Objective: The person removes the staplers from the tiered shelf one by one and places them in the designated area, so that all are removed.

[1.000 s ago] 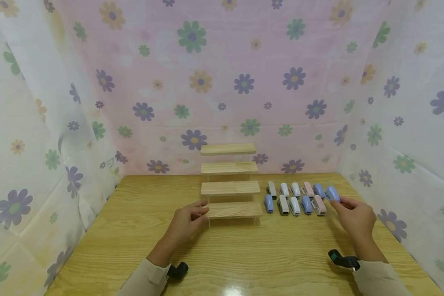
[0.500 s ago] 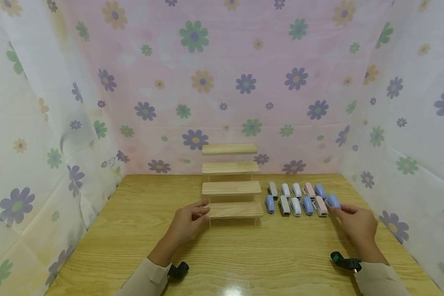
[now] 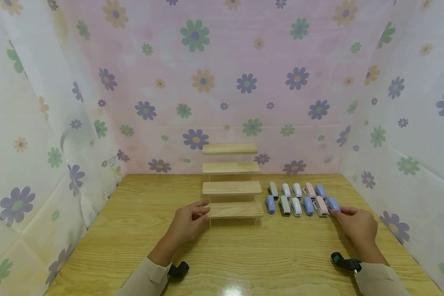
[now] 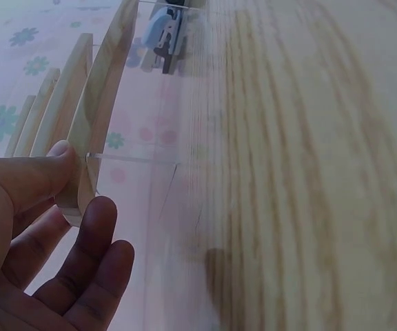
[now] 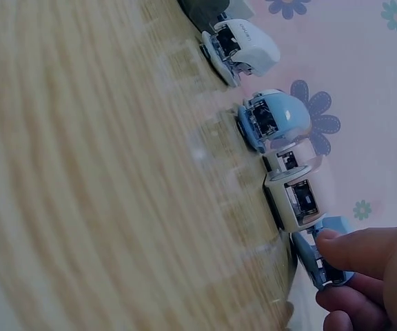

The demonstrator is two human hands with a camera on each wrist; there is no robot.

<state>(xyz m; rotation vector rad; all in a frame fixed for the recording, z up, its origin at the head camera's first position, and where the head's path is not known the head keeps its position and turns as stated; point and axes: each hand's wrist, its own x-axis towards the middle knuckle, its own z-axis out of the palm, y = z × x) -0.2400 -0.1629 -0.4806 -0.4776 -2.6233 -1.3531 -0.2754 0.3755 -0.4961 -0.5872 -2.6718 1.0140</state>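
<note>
My left hand (image 3: 188, 218) pinches the left end of the lowest plank (image 3: 234, 210) of a four-tier wooden shelf. In the left wrist view the thumb lies against that plank (image 4: 107, 83), with the fingers curled at its end. On the right, my right hand (image 3: 357, 226) pinches a small blue stapler (image 3: 333, 203) between thumb and fingers. It stands at the right end of the front row, beside a pink stapler (image 3: 320, 206). The right wrist view shows the blue stapler (image 5: 307, 258) low at the table, its far side covered by the thumb.
Two rows of mini staplers stand right of the shelf: grey (image 3: 284, 205), white (image 3: 296, 206), pink and blue (image 3: 308, 205). Behind them another blue stapler (image 3: 320, 191) ends the back row. Flowered cloth (image 3: 222, 82) encloses the wooden table (image 3: 244, 255) at the back and sides.
My right hand has brought the blue stapler down and toward me, from near the back row's right end to the front row's right end. The left hand stays on the shelf.
</note>
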